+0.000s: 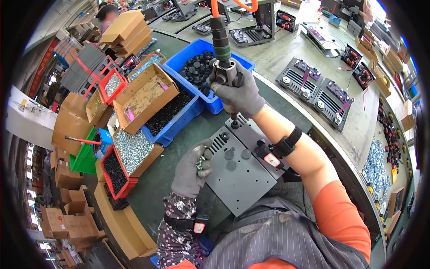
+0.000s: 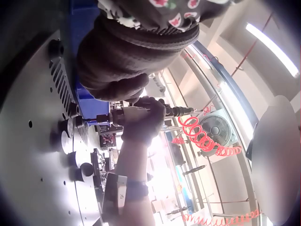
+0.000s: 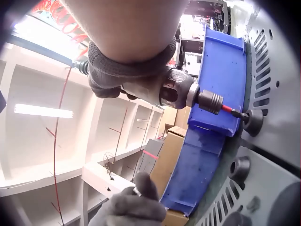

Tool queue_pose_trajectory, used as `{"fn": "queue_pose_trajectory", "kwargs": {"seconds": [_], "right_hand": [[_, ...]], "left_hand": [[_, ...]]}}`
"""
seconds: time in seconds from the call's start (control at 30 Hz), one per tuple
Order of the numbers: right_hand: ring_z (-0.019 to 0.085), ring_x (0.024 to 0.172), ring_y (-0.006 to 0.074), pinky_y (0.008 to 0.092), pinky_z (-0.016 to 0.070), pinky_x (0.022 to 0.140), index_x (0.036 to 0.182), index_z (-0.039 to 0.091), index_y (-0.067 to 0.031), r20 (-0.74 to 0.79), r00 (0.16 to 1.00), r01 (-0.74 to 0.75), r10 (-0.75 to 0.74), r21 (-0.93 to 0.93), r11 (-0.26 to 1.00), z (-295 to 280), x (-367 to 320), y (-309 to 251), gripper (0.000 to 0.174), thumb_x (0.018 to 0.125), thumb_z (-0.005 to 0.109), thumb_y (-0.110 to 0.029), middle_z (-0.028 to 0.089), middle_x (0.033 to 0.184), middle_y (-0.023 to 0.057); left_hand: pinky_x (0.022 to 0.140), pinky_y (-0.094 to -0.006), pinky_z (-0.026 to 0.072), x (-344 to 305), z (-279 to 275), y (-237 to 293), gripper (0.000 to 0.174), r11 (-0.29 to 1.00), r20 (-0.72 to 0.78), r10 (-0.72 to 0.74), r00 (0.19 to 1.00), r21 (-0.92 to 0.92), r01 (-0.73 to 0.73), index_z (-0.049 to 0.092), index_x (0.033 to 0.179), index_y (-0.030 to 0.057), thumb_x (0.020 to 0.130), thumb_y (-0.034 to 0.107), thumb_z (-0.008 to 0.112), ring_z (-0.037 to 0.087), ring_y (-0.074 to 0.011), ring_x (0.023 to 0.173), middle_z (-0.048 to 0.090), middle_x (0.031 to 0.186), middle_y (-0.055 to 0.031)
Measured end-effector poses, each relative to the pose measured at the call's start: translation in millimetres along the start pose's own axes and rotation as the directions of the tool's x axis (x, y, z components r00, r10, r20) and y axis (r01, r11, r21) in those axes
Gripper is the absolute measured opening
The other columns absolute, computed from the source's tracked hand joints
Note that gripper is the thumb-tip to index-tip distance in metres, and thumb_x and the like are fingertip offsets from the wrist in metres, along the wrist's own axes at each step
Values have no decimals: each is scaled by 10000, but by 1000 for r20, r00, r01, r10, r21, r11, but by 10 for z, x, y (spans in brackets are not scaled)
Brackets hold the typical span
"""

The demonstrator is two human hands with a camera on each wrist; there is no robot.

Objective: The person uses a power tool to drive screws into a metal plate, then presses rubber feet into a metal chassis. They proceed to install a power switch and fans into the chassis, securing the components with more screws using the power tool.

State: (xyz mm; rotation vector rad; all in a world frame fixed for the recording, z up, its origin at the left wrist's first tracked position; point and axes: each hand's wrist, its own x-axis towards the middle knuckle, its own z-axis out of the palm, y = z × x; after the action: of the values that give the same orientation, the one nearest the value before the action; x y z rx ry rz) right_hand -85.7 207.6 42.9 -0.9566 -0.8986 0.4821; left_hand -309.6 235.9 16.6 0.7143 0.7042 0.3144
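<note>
My gloved right hand (image 1: pixel 239 87) grips a pneumatic screwdriver (image 1: pixel 221 40) that hangs upright from an orange hose. Its bit (image 3: pixel 227 108) meets a black rubber foot (image 3: pixel 254 123) at the corner of a grey slotted metal panel (image 1: pixel 244 130). Beside it lies a second grey metal panel (image 1: pixel 239 184), with another rubber foot (image 3: pixel 240 168) near its slots and several round black feet (image 1: pixel 246 154) on its face. My gloved left hand (image 1: pixel 190 170), at this panel's left edge, holds several small silver screws (image 1: pixel 200 164) in its curled fingers.
Blue bins (image 1: pixel 247 62) of black parts stand ahead. On the left are a cardboard box of silver screws (image 1: pixel 134 150), a red bin (image 1: pixel 132 183) of black screws and an open carton (image 1: pixel 145 96). Panels with circuit boards (image 1: pixel 309 74) lie on the right.
</note>
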Motion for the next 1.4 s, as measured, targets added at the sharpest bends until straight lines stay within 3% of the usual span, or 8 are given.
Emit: {"fn": "queue_pose_trajectory", "kwargs": {"seconds": [0.17, 0.53, 0.6, 0.67, 0.77, 1.1, 1.27, 1.4], "right_hand": [[551, 759, 72, 239, 482, 666, 1164, 512, -40, 75, 996, 35, -44, 117, 993, 5, -12, -103, 466, 727, 644, 53, 597, 875, 12], [586, 885, 239, 399, 488, 801, 1276, 414, -49, -34, 957, 268, -288, 481, 835, 135, -943, -1063, 614, 694, 611, -25, 570, 983, 105], [558, 857, 216, 379, 468, 760, 1283, 403, -75, -64, 953, 295, -297, 435, 851, 113, -1035, -1149, 632, 692, 624, -90, 547, 969, 79], [522, 819, 187, 351, 440, 713, 1292, 393, -98, -104, 950, 310, -293, 385, 869, 106, -1116, -1233, 639, 701, 629, -148, 518, 952, 49], [490, 790, 160, 324, 415, 684, 1293, 394, -113, -174, 947, 316, -269, 364, 876, 84, -1191, -1316, 633, 708, 628, -176, 494, 941, 27], [444, 783, 147, 312, 386, 672, 1309, 399, -113, -270, 902, 419, -338, 354, 836, -105, -1304, -1358, 643, 711, 627, -170, 448, 919, 16], [433, 778, 147, 314, 377, 658, 1320, 383, -113, -276, 902, 419, -331, 381, 824, -251, -1354, -1363, 644, 722, 616, -164, 434, 915, 17], [597, 846, 251, 413, 511, 745, 1301, 403, -106, -197, 886, 462, -420, 472, 751, -350, -1369, -1351, 664, 716, 715, -122, 572, 996, 81]], "left_hand": [[452, -160, 332, -114, -189, -263, 273, 997, 73, 35, 997, -78, -29, 546, 1069, 62, 898, 270, 596, 398, -53, 586, 463, 718, 27], [435, -206, 299, -335, 194, -517, 342, 980, 221, -70, 973, -166, 108, 518, 824, 98, 921, 427, 511, 381, -117, 558, 381, 665, 8], [428, -214, 293, -338, 223, -553, 359, 973, 176, -126, 976, -167, 156, 515, 795, 101, 924, 436, 503, 375, -122, 544, 369, 644, 4], [416, -220, 289, -287, 193, -629, 417, 977, 498, -41, 866, -162, 140, 525, 714, 102, 931, 456, 478, 355, -116, 518, 368, 597, 2], [412, -220, 289, -296, 252, -655, 479, 955, 544, -98, 833, -183, 232, 520, 626, 110, 931, 476, 463, 347, -111, 511, 361, 562, 9], [408, -221, 273, -322, 457, -726, 518, 959, 509, -142, 849, -140, 245, 501, 583, 125, 933, 502, 436, 333, -101, 497, 337, 546, 25], [411, -214, 260, -326, 597, -707, 544, 966, 557, -163, 814, -79, 248, 333, 540, 142, 940, 501, 420, 311, -97, 491, 304, 540, 29], [418, -208, 260, -311, 632, -765, 530, 960, 577, -184, 796, -68, 271, 265, 574, 145, 946, 494, 409, 275, -95, 462, 256, 524, 37]]}}
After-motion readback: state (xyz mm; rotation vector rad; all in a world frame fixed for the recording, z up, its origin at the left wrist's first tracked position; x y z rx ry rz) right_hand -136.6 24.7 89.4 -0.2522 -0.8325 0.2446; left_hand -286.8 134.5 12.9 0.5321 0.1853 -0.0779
